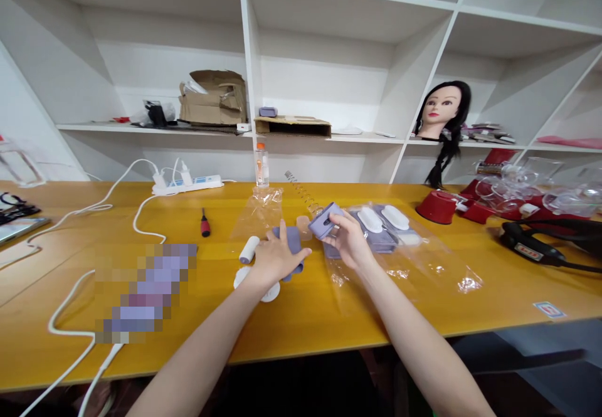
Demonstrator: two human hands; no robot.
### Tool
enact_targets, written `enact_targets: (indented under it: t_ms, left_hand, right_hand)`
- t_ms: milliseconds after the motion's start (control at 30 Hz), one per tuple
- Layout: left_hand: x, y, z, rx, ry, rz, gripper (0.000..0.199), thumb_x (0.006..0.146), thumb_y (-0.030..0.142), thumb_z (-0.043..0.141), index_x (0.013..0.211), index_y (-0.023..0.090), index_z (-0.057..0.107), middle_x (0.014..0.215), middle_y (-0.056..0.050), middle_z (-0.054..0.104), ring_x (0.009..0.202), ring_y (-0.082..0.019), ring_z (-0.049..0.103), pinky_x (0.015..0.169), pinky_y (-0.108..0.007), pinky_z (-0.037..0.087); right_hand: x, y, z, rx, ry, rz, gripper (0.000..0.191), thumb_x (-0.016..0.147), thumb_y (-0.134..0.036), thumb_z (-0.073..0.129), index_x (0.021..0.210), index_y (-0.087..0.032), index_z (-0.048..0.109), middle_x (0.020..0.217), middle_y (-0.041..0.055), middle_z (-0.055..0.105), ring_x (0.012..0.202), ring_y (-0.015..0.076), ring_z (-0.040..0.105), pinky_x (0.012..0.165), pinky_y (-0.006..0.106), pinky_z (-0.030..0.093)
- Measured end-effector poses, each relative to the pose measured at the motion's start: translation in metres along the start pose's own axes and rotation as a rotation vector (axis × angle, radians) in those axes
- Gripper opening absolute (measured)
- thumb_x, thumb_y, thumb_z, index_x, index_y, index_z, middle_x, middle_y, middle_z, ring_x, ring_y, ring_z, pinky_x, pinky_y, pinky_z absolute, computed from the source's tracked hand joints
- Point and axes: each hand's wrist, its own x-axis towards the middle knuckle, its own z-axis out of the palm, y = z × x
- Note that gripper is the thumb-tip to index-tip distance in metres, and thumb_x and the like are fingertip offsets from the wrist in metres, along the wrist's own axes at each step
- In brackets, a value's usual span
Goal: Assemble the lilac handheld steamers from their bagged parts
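My left hand point(275, 255) lies spread over a purple part point(294, 241) on the table, its fingers apart. To its right, my right hand point(350, 238) is raised with its fingers round a small purple housing point(324, 221) that has a dark opening. A metal spring point(303, 194) stretches behind the housing. Left of my left hand lies a white cylinder point(249, 249), and white round pieces point(270, 293) sit partly under my left wrist. A pinkish piece point(303, 227) rests between the hands. Purple parts with white ovals point(370, 219) lie on plastic bags to the right.
A screwdriver point(205, 224), a power strip point(188, 185) with white cables and a bottle point(261, 165) stand left and back on the yellow table point(188, 342). Red-based devices point(436, 207) and a black strap point(533, 244) are at right. Shelves behind hold cardboard and a mannequin head point(439, 111).
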Motion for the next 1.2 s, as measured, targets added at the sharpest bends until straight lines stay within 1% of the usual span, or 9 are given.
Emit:
enact_targets:
  t_ms: [100,200,267,400,467,700,833,933,1200]
  left_hand:
    - [0.006,-0.004,-0.001,-0.040,-0.064,-0.011,0.084,0.050,0.052,0.070,0.121,0.012,0.050,0.108,-0.027,0.061,0.108,-0.046,0.051,0.088,-0.046,0.032]
    - [0.015,-0.011,-0.012,-0.225,-0.034,-0.056,0.077,0.051,0.046,0.073,0.118,0.014,0.052,0.100,-0.022,0.065,0.108,-0.042,0.053,0.084,-0.041,0.037]
    - [0.019,-0.013,-0.022,-0.499,-0.002,-0.134,0.069,0.052,0.039,0.075,0.115,0.018,0.053,0.101,-0.017,0.066,0.102,-0.035,0.058,0.077,-0.035,0.042]
    - [0.025,-0.010,-0.042,-1.172,-0.207,-0.256,0.037,0.068,0.033,0.064,0.101,0.017,0.055,0.073,-0.006,0.065,0.059,-0.020,0.062,0.052,-0.030,0.048]
    - [0.027,-0.009,-0.049,-1.371,-0.245,-0.341,0.027,0.074,0.036,0.058,0.092,0.015,0.055,0.065,-0.003,0.061,0.051,-0.018,0.060,0.047,-0.029,0.048]
    - [0.028,-0.010,-0.054,-1.618,-0.030,-0.346,0.028,0.087,0.034,0.039,0.092,0.013,0.058,0.060,-0.003,0.061,0.047,-0.015,0.058,0.043,-0.024,0.046]
    - [0.027,-0.009,-0.055,-1.688,0.169,-0.345,0.024,0.083,0.017,0.044,0.101,0.016,0.059,0.070,-0.001,0.067,0.060,-0.013,0.063,0.057,-0.025,0.051]
    - [0.029,-0.010,-0.055,-1.698,0.285,-0.327,0.025,0.080,0.014,0.050,0.103,0.020,0.060,0.076,0.002,0.070,0.069,-0.011,0.065,0.068,-0.023,0.051]
    - [0.030,-0.010,-0.054,-1.734,0.378,-0.289,0.024,0.079,0.014,0.053,0.100,0.022,0.061,0.087,0.001,0.070,0.087,-0.013,0.065,0.073,-0.024,0.052]
  right_hand:
    - [0.002,0.001,-0.002,0.028,0.005,0.017,0.020,0.065,-0.030,0.067,0.078,-0.021,0.055,0.075,-0.0020,0.062,0.065,0.0140,0.059,0.053,0.024,0.047]
    - [0.002,0.000,-0.003,0.097,0.009,0.024,0.019,0.066,-0.031,0.066,0.079,-0.022,0.056,0.074,-0.0018,0.062,0.064,0.0138,0.058,0.053,0.025,0.048]
    - [0.001,-0.002,-0.003,0.144,0.020,0.026,0.019,0.068,-0.034,0.064,0.081,-0.022,0.057,0.076,0.0000,0.063,0.067,0.0153,0.060,0.054,0.026,0.048]
    - [-0.001,-0.005,-0.001,0.204,0.053,0.006,0.020,0.068,-0.037,0.062,0.081,-0.022,0.057,0.076,0.0012,0.064,0.067,0.0174,0.060,0.054,0.028,0.048]
    - [-0.002,-0.004,0.000,0.208,0.069,-0.018,0.019,0.066,-0.036,0.062,0.079,-0.022,0.057,0.072,-0.0005,0.063,0.061,0.0164,0.058,0.050,0.027,0.046]
    - [0.002,0.007,-0.002,-0.024,0.081,-0.192,0.020,0.060,-0.038,0.059,0.060,-0.021,0.049,0.056,-0.0026,0.051,0.050,0.0122,0.045,0.046,0.025,0.037]
    - [0.002,0.010,-0.004,-0.156,0.028,-0.268,0.019,0.061,-0.034,0.059,0.057,-0.020,0.046,0.052,-0.0049,0.042,0.047,0.0102,0.036,0.045,0.024,0.029]
    - [0.002,0.010,-0.005,-0.275,0.006,-0.332,0.016,0.065,-0.031,0.056,0.058,-0.020,0.047,0.054,-0.0050,0.041,0.049,0.0104,0.034,0.048,0.024,0.028]
    - [0.002,0.011,-0.005,-0.368,0.051,-0.386,0.018,0.070,-0.029,0.056,0.059,-0.020,0.045,0.057,-0.0049,0.039,0.053,0.0108,0.034,0.051,0.024,0.027]
